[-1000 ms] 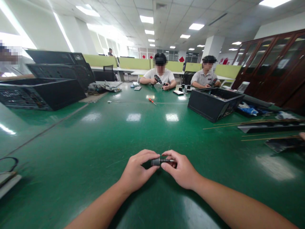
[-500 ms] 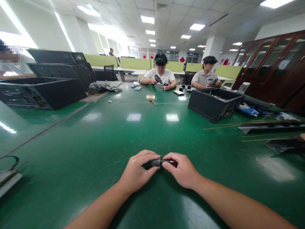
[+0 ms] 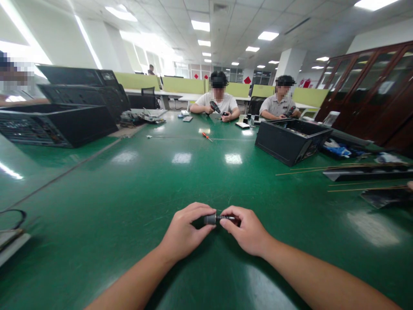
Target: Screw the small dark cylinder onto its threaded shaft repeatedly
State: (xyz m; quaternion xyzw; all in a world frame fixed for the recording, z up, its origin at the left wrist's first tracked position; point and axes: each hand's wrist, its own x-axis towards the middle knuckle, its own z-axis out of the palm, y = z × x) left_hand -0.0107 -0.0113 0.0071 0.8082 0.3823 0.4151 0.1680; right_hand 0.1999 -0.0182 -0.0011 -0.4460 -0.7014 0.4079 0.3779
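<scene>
Low over the green table [image 3: 135, 193], my left hand [image 3: 185, 230] grips a small dark-grey cylinder [image 3: 210, 219] between thumb and fingers. A thin, dark metal shaft with ridges [image 3: 223, 218] points right from the cylinder's end. My right hand [image 3: 248, 230] pinches this shaft, thumb in front and fingers curled behind. The fingers cover parts of both pieces. Whether cylinder and shaft are one piece or two, I cannot tell.
An orange screwdriver [image 3: 207, 137] lies farther back. Black computer cases stand right [image 3: 284, 142] and left [image 3: 87, 122]. Thin rods [image 3: 303, 170] and a black metal strip [image 3: 355, 173] lie right. Two people sit opposite, one holding a power drill [image 3: 215, 106]; more people appear at the left.
The view has shifted very slightly. Both hands keep their hold, with the left hand and the cylinder a touch farther left.
</scene>
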